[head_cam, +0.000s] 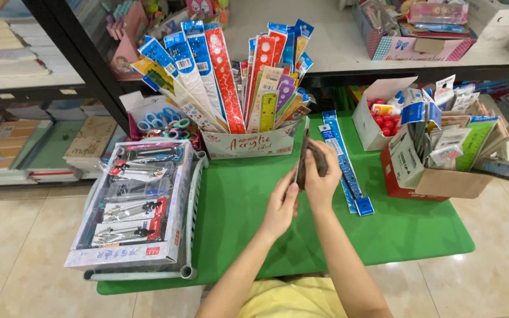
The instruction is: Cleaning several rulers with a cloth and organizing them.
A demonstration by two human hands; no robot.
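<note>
two hands meet over the middle of the green table [384,229], both closed on one thin packaged ruler [303,154] held nearly upright and seen edge-on. its long axis runs from about 6 o'clock up to 12 o'clock, leaning slightly toward 1, and its top end reaches just short of the white display box of rulers [248,143] behind it. the left hand [282,203] sits at the lower end, at about 7 o'clock from the ruler's middle, fingers drawn together and pinching the bottom edge. the right hand [320,174] is higher, at about 3 o'clock of the ruler, fingers wrapped over its side and clamped on it; this hand is nearer the ruler's middle. how the thumbs lie behind the package cannot be told.

at 3 o'clock of the hands, flat on the table, lie long blue rulers [344,165] running roughly 11 to 5 o'clock. at 9 o'clock a tray of packaged compasses [134,203] rests on the table's left edge. at 2 o'clock a brown carton of mixed stationery [452,159] stands well apart.
</note>
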